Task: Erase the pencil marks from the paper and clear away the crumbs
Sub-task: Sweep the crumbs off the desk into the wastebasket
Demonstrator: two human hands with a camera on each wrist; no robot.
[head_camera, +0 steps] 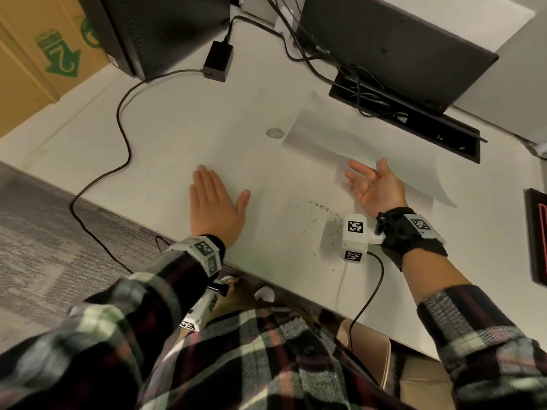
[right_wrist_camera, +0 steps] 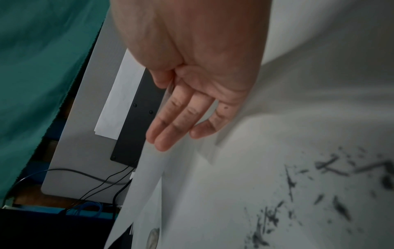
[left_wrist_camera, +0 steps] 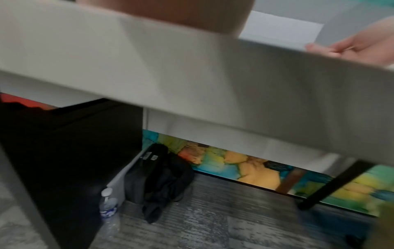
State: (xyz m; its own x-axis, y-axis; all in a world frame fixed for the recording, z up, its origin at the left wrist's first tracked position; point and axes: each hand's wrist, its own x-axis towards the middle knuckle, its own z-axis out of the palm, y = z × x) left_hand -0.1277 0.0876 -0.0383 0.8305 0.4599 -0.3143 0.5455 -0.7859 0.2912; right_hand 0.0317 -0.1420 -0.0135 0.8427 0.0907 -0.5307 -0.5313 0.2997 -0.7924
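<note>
A white paper [head_camera: 325,134] lies on the pale desk [head_camera: 177,137] toward the back right. Dark eraser crumbs [head_camera: 321,213] are scattered on the desk in front of it, and they show blurred in the right wrist view as crumbs [right_wrist_camera: 319,193]. My left hand [head_camera: 213,202] lies flat, palm down, on the desk to the left of the crumbs, holding nothing. My right hand [head_camera: 373,187] stands on its little-finger edge at the paper's near corner, palm facing left, fingers [right_wrist_camera: 170,128] straight and empty. No eraser is in sight.
A small round disc [head_camera: 274,132] lies beside the paper's left edge. A power brick [head_camera: 218,62] and its cable [head_camera: 118,119] cross the left of the desk. At the back are a computer tower [head_camera: 165,31], a monitor [head_camera: 393,45] and a cable tray [head_camera: 414,119]. A dark red-lined object [head_camera: 537,241] sits far right.
</note>
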